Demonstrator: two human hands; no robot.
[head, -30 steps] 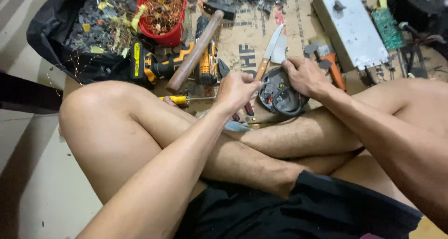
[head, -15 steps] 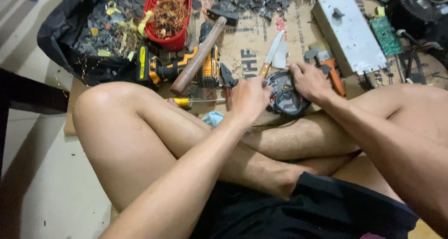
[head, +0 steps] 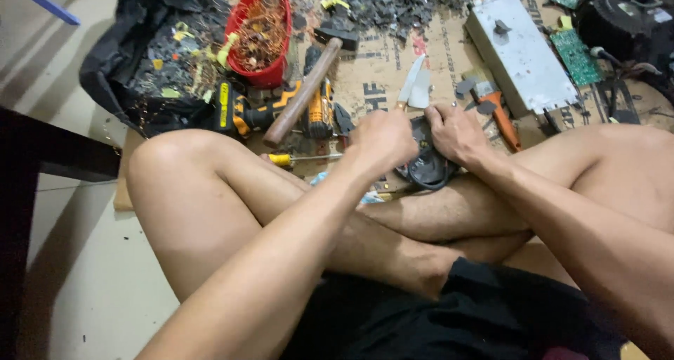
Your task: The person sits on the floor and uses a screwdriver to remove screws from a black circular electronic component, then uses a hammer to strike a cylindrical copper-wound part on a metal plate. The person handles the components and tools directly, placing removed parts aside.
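— So how far along is the work judged to be?

— Somewhere in the middle, it seems. A dark round part point(head: 427, 165) with cables is held at the centre of the frame, resting against the crossed legs. The left hand point(head: 382, 139) is closed into a fist just beside it; what is gripped inside cannot be told. The right hand point(head: 455, 132) is pressed on top of the part, fingers curled over its edge.

— And what is seen as done?

— Copper wire is already heaped in the red basket point(head: 257, 35) at upper left, and dark fragments point(head: 382, 5) are scattered along the top of the cardboard point(head: 382, 79). The part itself is not yet opened up, so its stripping is judged to be left.

— Tools?

— A hammer point(head: 309, 86), a knife point(head: 409, 84) and a yellow screwdriver point(head: 302, 159) are laid nearby, untouched.
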